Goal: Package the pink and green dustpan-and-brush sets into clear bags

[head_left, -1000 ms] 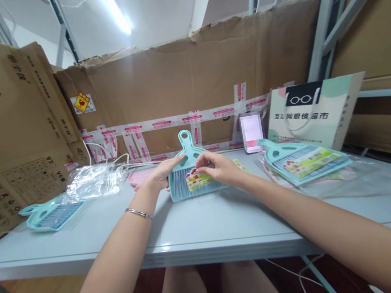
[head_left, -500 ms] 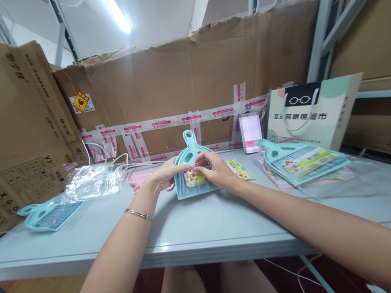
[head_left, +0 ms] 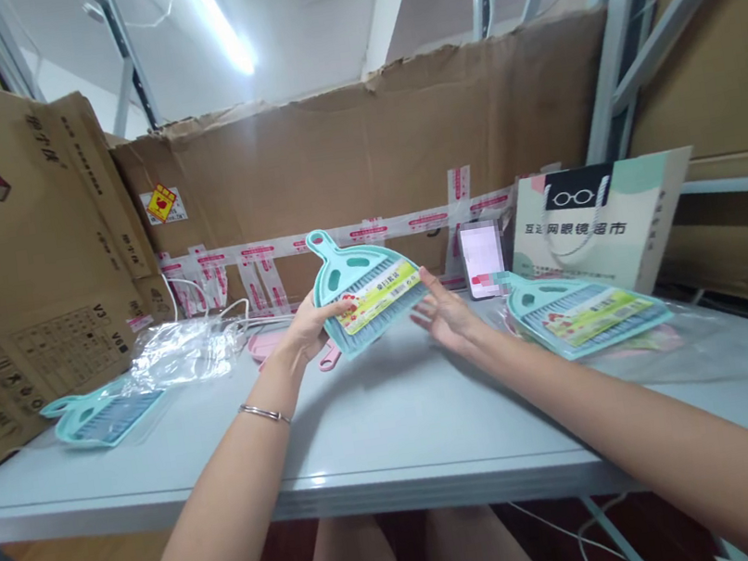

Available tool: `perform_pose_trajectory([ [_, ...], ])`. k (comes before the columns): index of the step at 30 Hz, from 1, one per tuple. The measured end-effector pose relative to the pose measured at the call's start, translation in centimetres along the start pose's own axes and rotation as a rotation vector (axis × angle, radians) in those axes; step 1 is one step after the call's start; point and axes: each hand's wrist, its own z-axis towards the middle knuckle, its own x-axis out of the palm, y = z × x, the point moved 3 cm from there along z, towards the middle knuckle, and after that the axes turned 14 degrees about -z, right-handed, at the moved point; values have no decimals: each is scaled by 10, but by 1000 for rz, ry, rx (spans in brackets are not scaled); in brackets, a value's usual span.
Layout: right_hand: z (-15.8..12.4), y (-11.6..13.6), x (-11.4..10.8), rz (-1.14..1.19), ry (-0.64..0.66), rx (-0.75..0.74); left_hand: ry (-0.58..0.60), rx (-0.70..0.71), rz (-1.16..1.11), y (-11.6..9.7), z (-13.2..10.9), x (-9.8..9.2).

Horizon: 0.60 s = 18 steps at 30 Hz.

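Head view — left hand point(head_left: 303, 328) pinches the teal dustpan point(head_left: 366, 293) — right hand point(head_left: 446, 317) open-fingered beside it.

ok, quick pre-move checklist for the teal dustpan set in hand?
1. Grip: left hand holds the teal dustpan set by its lower corner: ok.
2. Clearance: set is raised off the table: ok.
3. Placement: label lies across the brush, facing the camera: ok.
4. Label fully stuck down: cannot tell.
5. Free hand: right hand is open and grips nothing: ok.
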Motion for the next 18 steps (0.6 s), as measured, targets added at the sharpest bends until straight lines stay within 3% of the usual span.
perform_pose_trajectory([
  [2,-10,-3,15,151,214,121,18,35,-20,0,1,0],
  [4,-20,-2,25,233,278,160,36,45,-7,2,1,0],
  [9,-29,0,31,252,274,188,91,44,108,7,-1,4],
  [12,-27,-3,29,246,276,183,38,69,354,-11,0,-6],
  [14,-26,-5,28,245,265,178,-185,188,627,-39,-1,-29],
  [16,-26,-6,28,250,245,188,-581,340,936,-70,-11,-62],
  [18,-27,-6,29,256,225,204,-912,330,1323,-92,-27,-96],
])
